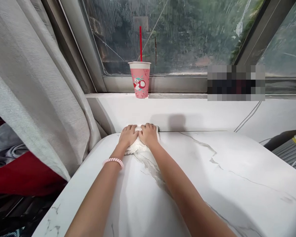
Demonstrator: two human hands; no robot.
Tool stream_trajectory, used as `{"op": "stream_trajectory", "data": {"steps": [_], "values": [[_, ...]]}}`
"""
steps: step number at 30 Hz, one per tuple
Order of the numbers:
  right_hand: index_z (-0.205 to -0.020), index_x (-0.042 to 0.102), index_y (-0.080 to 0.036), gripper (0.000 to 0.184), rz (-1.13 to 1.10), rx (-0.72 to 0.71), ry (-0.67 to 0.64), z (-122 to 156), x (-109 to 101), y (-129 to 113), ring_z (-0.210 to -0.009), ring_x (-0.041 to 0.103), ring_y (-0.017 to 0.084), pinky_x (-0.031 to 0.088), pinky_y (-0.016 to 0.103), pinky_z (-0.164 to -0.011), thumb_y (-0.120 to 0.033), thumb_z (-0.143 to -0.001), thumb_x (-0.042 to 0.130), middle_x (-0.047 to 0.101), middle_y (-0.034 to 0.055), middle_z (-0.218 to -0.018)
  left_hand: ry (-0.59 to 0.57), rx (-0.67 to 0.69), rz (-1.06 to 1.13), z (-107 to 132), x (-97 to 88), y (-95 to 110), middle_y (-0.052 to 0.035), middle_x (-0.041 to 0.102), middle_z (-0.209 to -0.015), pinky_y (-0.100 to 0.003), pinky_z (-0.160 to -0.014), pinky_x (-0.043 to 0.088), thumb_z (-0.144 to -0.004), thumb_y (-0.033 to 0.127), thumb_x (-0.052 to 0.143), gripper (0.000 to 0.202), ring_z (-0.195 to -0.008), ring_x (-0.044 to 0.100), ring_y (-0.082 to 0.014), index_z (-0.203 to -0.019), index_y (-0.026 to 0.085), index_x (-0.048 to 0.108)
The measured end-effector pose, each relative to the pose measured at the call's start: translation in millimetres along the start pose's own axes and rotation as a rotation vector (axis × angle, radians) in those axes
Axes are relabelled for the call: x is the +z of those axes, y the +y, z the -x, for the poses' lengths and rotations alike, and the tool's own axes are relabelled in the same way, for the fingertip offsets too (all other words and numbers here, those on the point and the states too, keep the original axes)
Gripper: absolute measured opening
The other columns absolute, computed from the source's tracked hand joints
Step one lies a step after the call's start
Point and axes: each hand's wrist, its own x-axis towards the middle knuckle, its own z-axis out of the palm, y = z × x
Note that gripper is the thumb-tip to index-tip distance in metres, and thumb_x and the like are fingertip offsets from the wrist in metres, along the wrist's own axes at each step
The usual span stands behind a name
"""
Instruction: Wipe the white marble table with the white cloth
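A white cloth [137,146] lies bunched on the far edge of a white marble-patterned table [212,184], against the wall. My left hand [128,135], with a pink coiled band [112,160] round its wrist, presses down on the left part of the cloth, fingers curled over it. Close beside it, my right hand [148,134] grips the right part, its fingers bent at the cloth's far edge. The two thumbs nearly meet in the middle. Both palms are hidden from above.
On the window ledge above stands a pink paper cup [140,82] with a red straw. A grey curtain [51,82] hangs at the left, beside red fabric [27,177]. A blurred-out patch covers something on the ledge. Thin cables [248,116] run down the wall.
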Motion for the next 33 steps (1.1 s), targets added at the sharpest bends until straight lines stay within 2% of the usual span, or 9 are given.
{"op": "stream_trajectory", "data": {"steps": [8,12,16,19,23,28,33], "values": [[-0.106,0.067,-0.017,0.026,-0.002,0.000,0.021,6.5,1.5,-2.6,-0.108,0.051,0.026,0.035,0.039,-0.096,-0.020,-0.092,0.045,0.064,0.0116,-0.110,-0.011,0.005,-0.023,6.7,-3.7,3.0,-0.0130,0.053,-0.139,-0.043,-0.110,0.033,-0.094,0.030,0.032,0.047,-0.128,0.048,-0.0283,-0.135,0.016,0.049],[-0.109,0.066,-0.014,0.027,-0.010,0.005,0.009,15.7,-3.6,-5.4,-0.109,0.051,0.025,0.033,0.038,-0.100,-0.022,-0.093,0.046,0.064,0.0119,-0.111,0.036,0.046,-0.059,15.7,-0.8,1.6,-0.0134,0.054,-0.138,-0.043,-0.110,0.033,-0.095,0.030,0.032,0.046,-0.127,0.049,-0.0284,-0.134,0.015,0.050],[-0.112,0.064,-0.012,0.029,-0.024,0.002,0.011,31.3,-11.5,-11.3,-0.110,0.050,0.026,0.032,0.040,-0.102,-0.026,-0.094,0.046,0.062,0.0129,-0.113,0.102,0.099,-0.069,31.1,0.5,-1.5,-0.0136,0.054,-0.139,-0.045,-0.110,0.035,-0.094,0.030,0.033,0.044,-0.127,0.049,-0.0282,-0.132,0.016,0.050],[-0.112,0.063,-0.011,0.030,-0.033,-0.020,0.014,52.1,-20.1,-20.2,-0.110,0.049,0.027,0.031,0.042,-0.103,-0.027,-0.094,0.046,0.061,0.0151,-0.114,0.100,0.138,-0.085,52.3,-1.9,-4.3,-0.0147,0.052,-0.141,-0.046,-0.112,0.032,-0.094,0.030,0.031,0.046,-0.130,0.047,-0.0279,-0.133,0.014,0.049],[-0.114,0.062,-0.010,0.032,-0.089,-0.022,-0.012,95.8,-39.9,-40.3,-0.113,0.047,0.028,0.030,0.046,-0.105,-0.028,-0.093,0.046,0.059,0.0178,-0.116,0.131,0.206,-0.120,103.1,-6.7,-11.6,-0.0162,0.054,-0.138,-0.048,-0.112,0.032,-0.095,0.031,0.027,0.048,-0.131,0.046,-0.0288,-0.133,0.011,0.049],[-0.115,0.060,-0.015,0.031,-0.238,-0.103,-0.061,167.1,-75.2,-76.4,-0.121,0.044,0.029,0.025,0.050,-0.111,-0.032,-0.093,0.047,0.056,0.0156,-0.123,0.236,0.262,-0.164,199.5,-16.8,-31.8,-0.0159,0.057,-0.134,-0.051,-0.108,0.036,-0.097,0.036,0.023,0.050,-0.129,0.048,-0.0300,-0.135,0.014,0.047],[-0.122,0.056,-0.014,0.037,-0.348,-0.262,-0.121,221.7,-99.9,-117.7,-0.133,0.037,0.031,0.018,0.054,-0.115,-0.035,-0.094,0.044,0.049,0.0180,-0.136,0.238,0.239,-0.198,289.8,-41.1,-61.5,-0.0137,0.053,-0.138,-0.051,-0.108,0.036,-0.098,0.038,0.025,0.049,-0.131,0.046,-0.0305,-0.141,0.018,0.039]]}}
